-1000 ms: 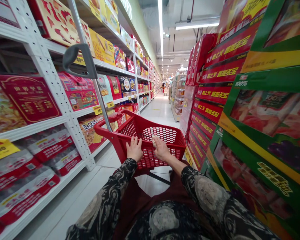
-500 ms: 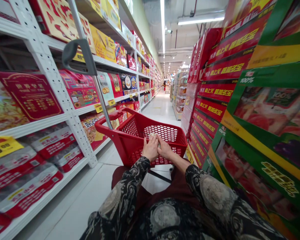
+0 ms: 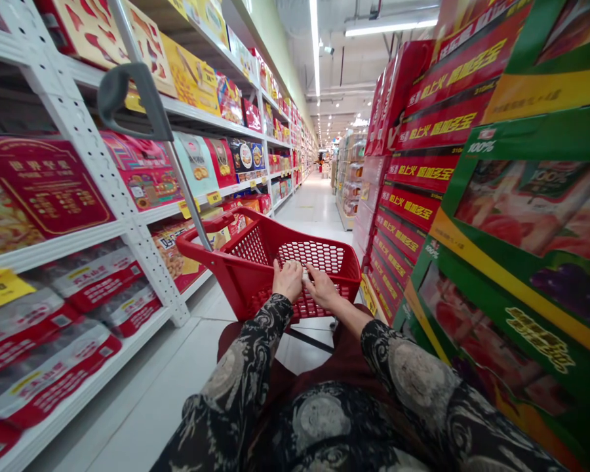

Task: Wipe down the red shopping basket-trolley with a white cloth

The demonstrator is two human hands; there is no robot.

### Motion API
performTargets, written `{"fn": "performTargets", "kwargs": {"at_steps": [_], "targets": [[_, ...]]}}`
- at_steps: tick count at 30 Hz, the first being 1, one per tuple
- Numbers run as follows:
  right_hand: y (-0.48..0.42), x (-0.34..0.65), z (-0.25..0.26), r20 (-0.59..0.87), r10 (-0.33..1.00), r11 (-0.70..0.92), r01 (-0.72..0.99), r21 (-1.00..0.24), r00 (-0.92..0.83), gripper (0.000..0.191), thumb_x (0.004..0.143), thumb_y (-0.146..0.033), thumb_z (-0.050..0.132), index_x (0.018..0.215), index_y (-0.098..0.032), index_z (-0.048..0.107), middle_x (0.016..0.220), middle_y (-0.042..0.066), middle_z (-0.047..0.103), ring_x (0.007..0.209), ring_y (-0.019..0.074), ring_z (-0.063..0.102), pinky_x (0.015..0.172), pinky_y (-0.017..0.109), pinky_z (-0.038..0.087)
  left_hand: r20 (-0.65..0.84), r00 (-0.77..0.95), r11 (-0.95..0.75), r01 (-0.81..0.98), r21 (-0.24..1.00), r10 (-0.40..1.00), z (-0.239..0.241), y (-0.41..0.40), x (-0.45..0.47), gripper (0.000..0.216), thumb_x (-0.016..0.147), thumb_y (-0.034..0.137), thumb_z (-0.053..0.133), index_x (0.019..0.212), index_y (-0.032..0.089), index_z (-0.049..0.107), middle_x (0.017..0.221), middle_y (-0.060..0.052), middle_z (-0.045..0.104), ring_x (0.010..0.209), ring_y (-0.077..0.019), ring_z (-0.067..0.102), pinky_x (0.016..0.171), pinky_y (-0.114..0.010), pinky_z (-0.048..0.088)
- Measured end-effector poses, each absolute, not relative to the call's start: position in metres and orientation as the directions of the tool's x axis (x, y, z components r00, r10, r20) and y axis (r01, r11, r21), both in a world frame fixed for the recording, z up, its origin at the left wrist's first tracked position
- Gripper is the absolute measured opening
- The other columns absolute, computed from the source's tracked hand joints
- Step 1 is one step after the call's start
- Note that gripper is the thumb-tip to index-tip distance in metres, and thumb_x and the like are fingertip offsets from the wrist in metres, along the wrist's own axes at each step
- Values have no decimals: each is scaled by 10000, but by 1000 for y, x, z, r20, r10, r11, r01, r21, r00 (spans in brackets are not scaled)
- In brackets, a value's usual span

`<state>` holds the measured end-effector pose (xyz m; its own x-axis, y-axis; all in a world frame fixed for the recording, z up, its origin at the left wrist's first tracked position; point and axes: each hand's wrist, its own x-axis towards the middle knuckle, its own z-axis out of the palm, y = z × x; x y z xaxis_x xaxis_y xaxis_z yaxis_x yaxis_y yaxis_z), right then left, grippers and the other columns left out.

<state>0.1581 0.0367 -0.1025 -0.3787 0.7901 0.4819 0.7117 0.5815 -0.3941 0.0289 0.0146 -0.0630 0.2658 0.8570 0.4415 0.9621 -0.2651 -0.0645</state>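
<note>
A red shopping basket (image 3: 236,275) with perforated walls stands in front of my knees, its long metal pull handle slanting up to a grey grip (image 3: 135,101). Over its near side, my left hand (image 3: 288,282) is closed, the fingers curled. Close beside it on the right is my right hand (image 3: 323,288), its thumb and fingers pinched together towards the left hand. A small whitish bit (image 3: 305,276) shows between the two hands. It could be crumpled paper or tissue, but most of it is hidden by the fingers.
White shelving (image 3: 147,262) on the left carries boxed snacks and shrink-wrapped bottles (image 3: 96,282). Stacked red drink cartons (image 3: 413,203) and green juice boxes (image 3: 516,216) rise close on the right. A tiled aisle (image 3: 314,203) runs ahead between them.
My hands, pressed together before, have drawn slightly apart, and the left fingers have curled in. The view has shifted a little, so shelves and basket sit further left.
</note>
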Motion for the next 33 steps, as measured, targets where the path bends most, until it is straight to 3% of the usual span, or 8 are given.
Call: {"fn": "performTargets", "kwargs": {"at_steps": [4, 9, 17, 20, 28, 33], "targets": [[40, 163, -98, 394, 812, 553, 783, -284, -431, 398, 811, -109, 446, 1197, -150, 536, 1172, 87, 587, 1078, 171, 512, 952, 284, 359, 443, 245, -238, 969, -73, 863, -65, 18, 2, 357, 859, 154, 301, 1119, 195, 542, 1125, -98, 606, 1019, -243, 535, 1039, -609, 151], [48, 178, -96, 321, 873, 454, 852, -262, -367, 300, 849, -110, 396, 1005, -157, 648, 976, 98, 661, 932, 175, 579, 842, 259, 386, 469, 183, -176, 983, -59, 864, -58, 20, -47, 363, 864, 166, 296, 1111, 218, 558, 1162, -90, 597, 1048, -249, 526, 1037, -633, 116], [46, 179, -93, 273, 901, 393, 900, -189, -336, 293, 862, -119, 356, 923, -166, 639, 955, 84, 672, 888, 171, 586, 761, 240, 354, 463, 210, -229, 973, -16, 861, -63, 14, -28, 357, 864, 177, 317, 1109, 232, 571, 1274, -92, 532, 1202, -260, 422, 1053, -628, 115], [48, 180, -91, 255, 907, 384, 909, -165, -337, 287, 867, -133, 355, 915, -170, 636, 946, 83, 675, 880, 175, 585, 743, 247, 335, 450, 247, -263, 964, -28, 858, -63, 15, -27, 335, 871, 194, 328, 1093, 246, 573, 1270, -79, 536, 1196, -251, 432, 1057, -626, 110], [60, 191, -90, 205, 917, 374, 916, -144, -342, 314, 886, -131, 313, 936, -182, 619, 963, 72, 672, 925, 184, 565, 813, 303, 265, 510, 136, -153, 988, -8, 849, -32, 14, -85, 273, 852, 181, 381, 986, 264, 604, 1131, -60, 605, 1104, -237, 496, 1064, -616, 87], [68, 206, -87, 169, 933, 336, 937, -92, -318, 327, 892, -146, 307, 980, -196, 617, 995, 85, 664, 947, 201, 551, 840, 340, 238, 525, 148, -147, 988, -44, 838, -29, 14, -77, 292, 872, 180, 340, 1008, 231, 593, 1184, -74, 578, 1132, -246, 486, 1064, -619, 97]]}}
